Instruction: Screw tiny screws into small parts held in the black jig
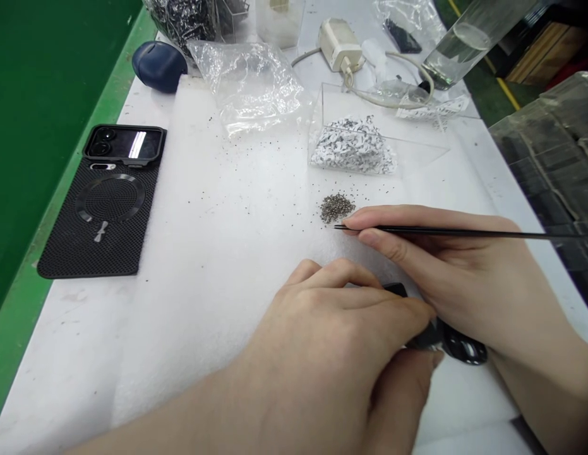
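Observation:
My right hand pinches a thin black pair of tweezers, whose tip points left. That tip lies just below a small heap of tiny dark metallic bits on a white foam sheet. More specks are scattered around the heap. Nearer to me, my left hand is closed around a glossy black piece. Its rounded end sticks out to the right, and my fingers cover most of it, so its kind is unclear.
Behind the heap stands a clear tray of small white-and-grey pieces. A plastic bag, a charger with cable and a clear water container are farther back. A black-cased phone and dark blue case lie left.

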Demonstrator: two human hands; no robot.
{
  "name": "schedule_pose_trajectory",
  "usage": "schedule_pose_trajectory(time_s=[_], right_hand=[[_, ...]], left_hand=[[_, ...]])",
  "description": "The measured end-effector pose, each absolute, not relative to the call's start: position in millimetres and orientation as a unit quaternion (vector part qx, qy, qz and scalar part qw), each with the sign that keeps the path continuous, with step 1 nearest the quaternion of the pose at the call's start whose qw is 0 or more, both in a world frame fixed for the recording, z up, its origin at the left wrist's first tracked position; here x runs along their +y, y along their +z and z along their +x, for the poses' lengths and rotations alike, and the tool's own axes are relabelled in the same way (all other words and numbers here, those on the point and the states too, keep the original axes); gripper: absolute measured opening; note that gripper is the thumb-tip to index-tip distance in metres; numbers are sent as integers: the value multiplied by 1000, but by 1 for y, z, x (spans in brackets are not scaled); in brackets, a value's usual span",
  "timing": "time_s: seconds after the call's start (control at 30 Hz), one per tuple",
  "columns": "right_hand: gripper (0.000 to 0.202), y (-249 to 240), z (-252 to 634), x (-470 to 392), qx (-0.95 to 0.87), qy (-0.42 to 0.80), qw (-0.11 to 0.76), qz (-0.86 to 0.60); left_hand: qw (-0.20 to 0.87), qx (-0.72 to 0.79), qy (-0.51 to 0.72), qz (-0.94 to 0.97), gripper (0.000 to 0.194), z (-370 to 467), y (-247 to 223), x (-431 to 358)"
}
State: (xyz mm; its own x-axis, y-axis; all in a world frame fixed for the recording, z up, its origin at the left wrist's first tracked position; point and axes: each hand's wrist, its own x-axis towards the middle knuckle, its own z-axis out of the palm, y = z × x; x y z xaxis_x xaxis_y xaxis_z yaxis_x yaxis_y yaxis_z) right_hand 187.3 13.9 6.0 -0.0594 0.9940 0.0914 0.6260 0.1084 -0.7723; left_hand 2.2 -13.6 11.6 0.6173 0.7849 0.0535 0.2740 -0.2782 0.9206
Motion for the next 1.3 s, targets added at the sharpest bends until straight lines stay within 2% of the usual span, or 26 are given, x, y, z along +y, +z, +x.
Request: schedule_pose_trajectory(time_s=[0.17,0.37,0.47,0.6,0.73,0.9,1.3], right_hand=[[12,3,189,13,-678,277,328,-597],[8,19,193,4,-636,278,425,-581],[17,30,208,-5,-657,276,469,-522],[35,34,234,-14,-714,365,428,-417],[28,32,243,-16,-738,396,397,-376],[26,29,241,-12,-768,395,369,-344],[18,26,242,-7,-793,380,371,-297]], left_hand=[[478,336,256,770,16,2,11,-12],[450,321,287,782,18,-1,6,-14],[419,319,314,790,23,-1,3,-15],[386,336,321,797,19,0,4,-16],[403,360,302,785,14,2,7,-17],[378,381,303,787,19,4,10,-22],[376,380,300,790,18,3,6,-18]])
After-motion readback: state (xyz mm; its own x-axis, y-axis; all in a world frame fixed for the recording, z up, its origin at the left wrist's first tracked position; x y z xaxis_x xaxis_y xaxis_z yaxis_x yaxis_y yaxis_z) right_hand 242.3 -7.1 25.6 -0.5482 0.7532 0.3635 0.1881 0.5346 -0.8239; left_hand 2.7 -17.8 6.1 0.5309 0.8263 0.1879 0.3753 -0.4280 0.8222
